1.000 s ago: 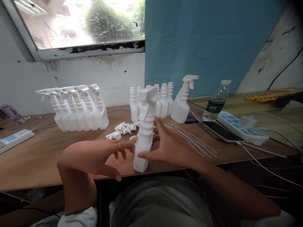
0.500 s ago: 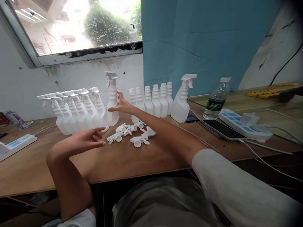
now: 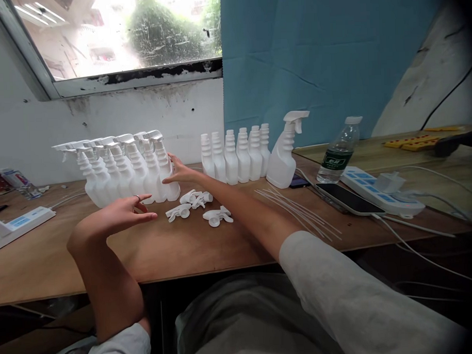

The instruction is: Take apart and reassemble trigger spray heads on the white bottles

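Observation:
At the right end of a row of white spray bottles [image 3: 122, 176], my right hand [image 3: 179, 171] has its thumb and fingers around the side of one spray bottle [image 3: 164, 174]. This bottle stands upright on the table, close against its neighbour, with its trigger head on. My left hand [image 3: 131, 211] hovers low in front of the row, fingers apart, with nothing in it. Several loose white trigger heads [image 3: 200, 199] lie on the wood to the right of that hand. Behind my right forearm stand several bottles without heads [image 3: 243, 158].
Another headed spray bottle [image 3: 282, 160] stands right of the headless ones. Thin white tubes [image 3: 299, 211] lie beyond my forearm. Farther right are a water bottle [image 3: 338, 155], a phone [image 3: 349, 200] and a power strip [image 3: 407, 204]. Another power strip [image 3: 23, 223] lies left.
My right hand has moved the spray bottle left and down into the end of the row. My left hand has drawn slightly left. More of the thin tubes show behind my forearm.

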`<state>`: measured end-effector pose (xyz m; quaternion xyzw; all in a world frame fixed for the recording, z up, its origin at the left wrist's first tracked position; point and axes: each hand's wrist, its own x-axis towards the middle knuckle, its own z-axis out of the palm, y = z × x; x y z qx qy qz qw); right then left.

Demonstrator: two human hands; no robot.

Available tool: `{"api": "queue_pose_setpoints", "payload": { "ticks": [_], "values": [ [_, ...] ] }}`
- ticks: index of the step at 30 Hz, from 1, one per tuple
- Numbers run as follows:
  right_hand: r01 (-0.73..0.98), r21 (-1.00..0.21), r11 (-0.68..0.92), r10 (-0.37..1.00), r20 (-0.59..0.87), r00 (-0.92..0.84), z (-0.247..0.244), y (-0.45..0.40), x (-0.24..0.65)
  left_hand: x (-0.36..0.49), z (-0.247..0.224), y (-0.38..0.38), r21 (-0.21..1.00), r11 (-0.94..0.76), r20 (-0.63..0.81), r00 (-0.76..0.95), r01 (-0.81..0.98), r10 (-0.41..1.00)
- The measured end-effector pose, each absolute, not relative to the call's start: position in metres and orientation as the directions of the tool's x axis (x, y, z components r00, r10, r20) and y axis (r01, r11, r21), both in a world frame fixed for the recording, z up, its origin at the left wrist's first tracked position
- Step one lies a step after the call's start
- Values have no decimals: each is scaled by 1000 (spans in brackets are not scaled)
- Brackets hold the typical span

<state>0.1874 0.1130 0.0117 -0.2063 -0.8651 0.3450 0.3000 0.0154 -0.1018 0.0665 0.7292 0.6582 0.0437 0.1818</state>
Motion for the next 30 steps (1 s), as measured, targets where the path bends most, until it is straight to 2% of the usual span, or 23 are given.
{"api": "queue_pose_setpoints", "payload": {
  "ticks": [3,8,13,16,19,22,24,26,30],
  "values": [
    [152,-740,655,621,413,-666,11,111,187,17,65,-101,337,-70,-186,139,939,973],
    [172,-753,635,643,392,-658,15,102,202,24,67,-104,316,-73,-197,141,946,970],
    [149,-649,746,571,508,-644,38,61,257,43,67,-108,327,-140,-200,213,935,956],
    [218,-549,807,535,523,-663,47,31,313,69,62,-108,307,-245,-194,312,920,930],
    [423,-471,774,619,423,-661,40,17,371,106,53,-107,229,-383,-147,421,895,895],
    [598,-400,694,706,213,-676,20,19,415,140,40,-107,142,-514,-99,529,846,843],
    [658,-365,659,735,123,-667,7,22,430,153,31,-106,97,-554,-84,562,827,823],
    [671,-353,653,738,94,-669,-3,23,436,158,22,-104,62,-578,-71,581,814,811],
    [646,-304,700,703,131,-699,-10,21,430,158,12,-101,20,-588,-86,588,808,804]
  ]
}}
